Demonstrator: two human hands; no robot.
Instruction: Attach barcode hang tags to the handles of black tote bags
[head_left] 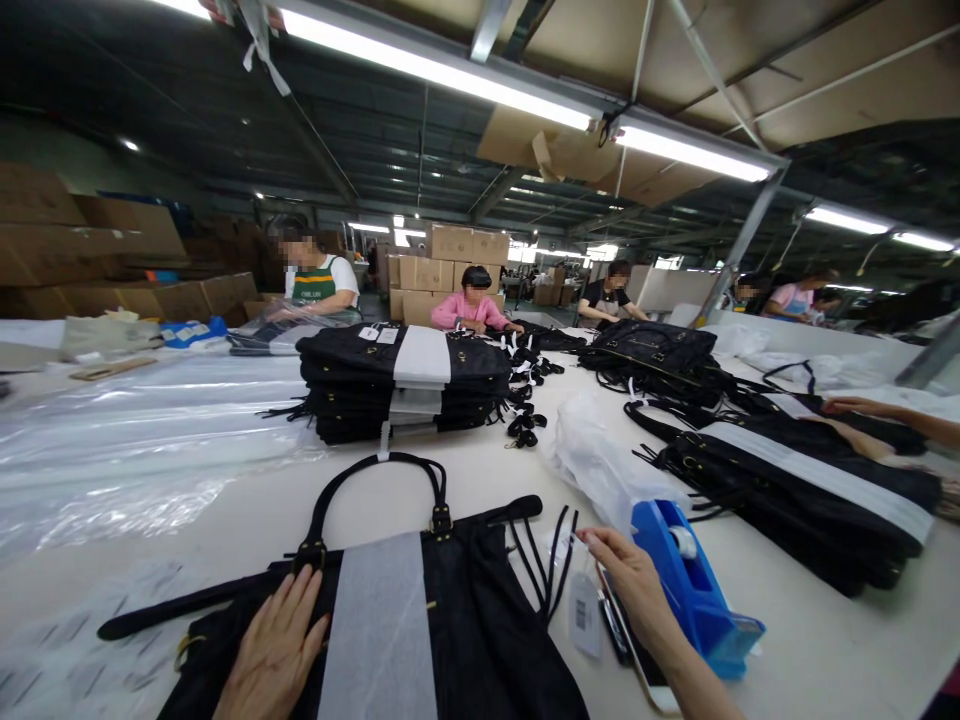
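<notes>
Two hands at a black bag

Here the left hand point(274, 650) lies flat and spread wide, palm down on the black bag point(465, 640), holding nothing; its fingers point up toward the bag's handle point(375, 480). The bag lies flat on the tabletop point(825, 640) just before the person, with a white paper band point(379, 630) running down its middle. The right hand point(637, 590) reaches in from the lower right, wrist bent, fingers loosely extended over a phone point(634, 650) and a barcoded hang tag point(583, 612); whether it grips anything I cannot tell. Just beside it stands a blue tape dispenser point(697, 590). Farther back sits a stack of banded bags point(405, 385), with more bags point(795, 480) at right.
</notes>
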